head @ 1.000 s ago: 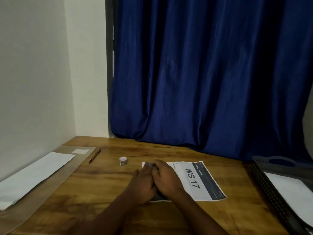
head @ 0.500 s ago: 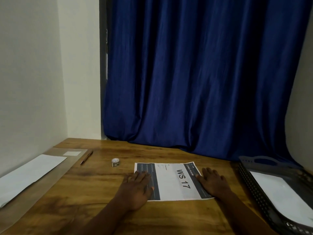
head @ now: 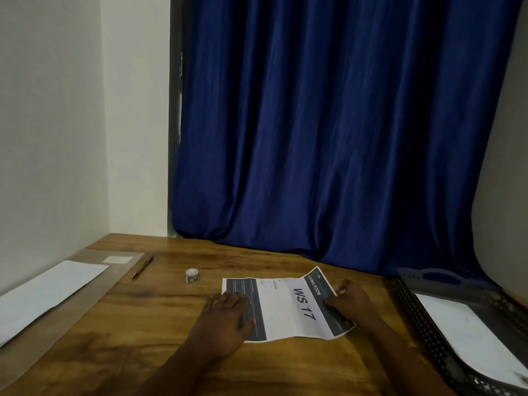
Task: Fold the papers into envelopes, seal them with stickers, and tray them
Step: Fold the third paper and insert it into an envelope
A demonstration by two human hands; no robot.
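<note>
Head view: blue curtain [head: 328, 124] fills the background behind a wooden counter [head: 143, 315]. At the right edge sits a dark mesh tray [head: 423, 335] holding a white sheet [head: 468, 335]. At the left edge, a white paper [head: 48, 292] lies on a brown board [head: 120, 278]. Centre of the counter: a printed paper [head: 285, 307], marked "WS 17" and "LIVING ROOM", long axis running left to right, text reading sideways with letter tops toward the right. Its right end is raised off the counter and curls upward; its left end lies flat. Left hand [head: 225, 318] rests palm down on the dark left band, fingers [head: 228, 298] spread and flat, gripping nothing. Right hand [head: 348, 298] pinches the right edge of the printed paper between thumb and fingers. A pen [head: 142, 267] lies beside the board, pointing away and slightly right. A small sticker roll [head: 191, 275] stands between pen and printed paper, apart from both.
</note>
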